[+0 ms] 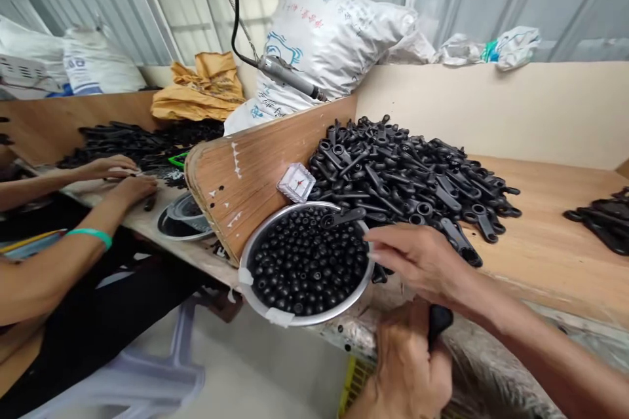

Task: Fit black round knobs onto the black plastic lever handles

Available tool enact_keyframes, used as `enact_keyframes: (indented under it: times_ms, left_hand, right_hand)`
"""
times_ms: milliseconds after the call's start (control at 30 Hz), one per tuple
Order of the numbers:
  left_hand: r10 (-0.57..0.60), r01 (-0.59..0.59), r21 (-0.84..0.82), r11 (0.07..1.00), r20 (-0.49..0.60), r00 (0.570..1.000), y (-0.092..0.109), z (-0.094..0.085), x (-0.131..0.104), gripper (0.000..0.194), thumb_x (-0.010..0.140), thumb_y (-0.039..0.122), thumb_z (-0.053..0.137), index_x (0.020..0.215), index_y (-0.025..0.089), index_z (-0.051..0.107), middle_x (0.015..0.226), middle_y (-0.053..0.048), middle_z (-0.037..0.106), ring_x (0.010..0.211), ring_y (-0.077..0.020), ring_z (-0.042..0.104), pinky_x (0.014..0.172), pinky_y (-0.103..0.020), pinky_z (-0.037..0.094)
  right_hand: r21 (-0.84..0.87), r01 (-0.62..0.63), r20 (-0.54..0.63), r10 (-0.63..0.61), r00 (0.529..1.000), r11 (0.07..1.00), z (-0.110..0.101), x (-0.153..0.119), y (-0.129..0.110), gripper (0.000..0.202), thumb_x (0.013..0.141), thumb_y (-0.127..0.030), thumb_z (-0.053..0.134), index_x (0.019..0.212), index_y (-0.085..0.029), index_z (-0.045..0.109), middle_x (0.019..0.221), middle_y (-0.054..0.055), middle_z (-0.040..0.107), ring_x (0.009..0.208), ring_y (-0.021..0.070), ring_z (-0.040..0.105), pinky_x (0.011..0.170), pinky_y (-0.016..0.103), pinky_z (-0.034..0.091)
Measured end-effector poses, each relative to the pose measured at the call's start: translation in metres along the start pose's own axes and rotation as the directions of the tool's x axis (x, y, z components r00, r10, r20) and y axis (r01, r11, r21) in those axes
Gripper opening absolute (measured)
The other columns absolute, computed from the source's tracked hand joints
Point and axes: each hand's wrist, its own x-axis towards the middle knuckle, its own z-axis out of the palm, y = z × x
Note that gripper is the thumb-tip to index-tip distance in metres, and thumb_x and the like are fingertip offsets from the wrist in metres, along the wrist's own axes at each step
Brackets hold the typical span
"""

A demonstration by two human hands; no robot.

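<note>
My left hand [405, 363] is closed around a black plastic handle [439, 324], whose rounded end sticks up past my fingers. Most of that piece is hidden by the hand. Just above it, my right hand [425, 258] reaches over to the right rim of a metal bowl [250, 301]. Its thumb and fingers come together at the tips, and what they may hold cannot be made out. Many small black balls [304, 262] with holes fill the bowl. One black handle [348, 215] lies across its far rim.
Behind the bowl rises a heap of black handles [393, 170], with more handles [604, 219] at far right. A wooden divider [265, 163] stands left, a small square clock [296, 182] beside it. A powered screwdriver [289, 78] hangs above. Another person's hands [130, 186] work at left.
</note>
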Motion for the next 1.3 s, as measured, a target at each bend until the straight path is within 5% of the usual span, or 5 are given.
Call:
enact_keyframes:
  times_ms: [333,633,1000,1100,1300]
  left_hand:
    - [0.078,-0.075,-0.070,0.995,0.052,0.996,0.003,0.002,-0.001,0.021,0.073,0.021,0.041,0.079,0.019,0.061,0.077,-0.007,0.069,0.075,-0.0230,0.066,0.068,-0.033,0.052]
    - [0.056,-0.053,-0.041,0.998,0.073,0.996,0.004,0.002,0.000,0.023,0.072,0.021,0.038,0.072,0.018,0.061,0.068,-0.007,0.067,0.067,-0.0214,0.063,0.064,-0.033,0.052]
    - [-0.064,0.067,-0.051,0.996,0.073,0.995,0.007,0.001,0.001,0.020,0.073,0.024,0.041,0.073,0.016,0.059,0.068,-0.008,0.064,0.069,-0.0228,0.062,0.067,-0.035,0.050]
    - [-0.139,0.142,-0.079,0.987,0.052,0.989,0.006,-0.001,0.004,0.018,0.074,0.021,0.043,0.081,0.015,0.059,0.071,-0.006,0.063,0.068,-0.0197,0.059,0.066,-0.032,0.048]
    - [-0.257,0.263,-0.188,0.946,0.054,0.965,0.012,-0.006,0.007,0.027,0.075,0.023,0.048,0.099,0.015,0.059,0.079,-0.003,0.062,0.074,-0.0158,0.056,0.071,-0.026,0.045]
  right_hand:
    - [-0.329,0.190,0.594,0.046,0.803,0.925,0.042,0.056,-0.059,0.028,0.073,-0.008,0.048,0.093,-0.016,0.066,0.082,0.011,0.068,0.078,0.0253,0.063,0.055,0.027,0.041]
    - [-0.217,0.135,0.282,-0.070,0.957,0.967,0.055,0.045,-0.036,0.020,0.074,-0.014,0.049,0.081,-0.018,0.067,0.072,0.009,0.066,0.077,0.0242,0.060,0.063,0.029,0.039]
    - [0.313,-0.021,-0.117,0.060,0.991,0.950,0.023,0.007,-0.026,0.025,0.084,-0.032,0.046,0.083,-0.018,0.066,0.076,0.002,0.064,0.071,0.0162,0.056,0.063,0.023,0.041]
    - [0.600,-0.082,-0.184,0.237,0.954,0.796,0.001,-0.043,-0.012,0.024,0.078,-0.036,0.054,0.074,-0.016,0.067,0.067,0.002,0.061,0.059,0.0143,0.052,0.052,0.023,0.040]
    - [0.986,-0.153,0.062,0.708,0.704,0.065,0.000,-0.151,0.029,0.025,0.046,-0.027,0.082,0.066,-0.015,0.071,0.054,0.002,0.061,0.045,0.0098,0.053,0.039,0.017,0.039]
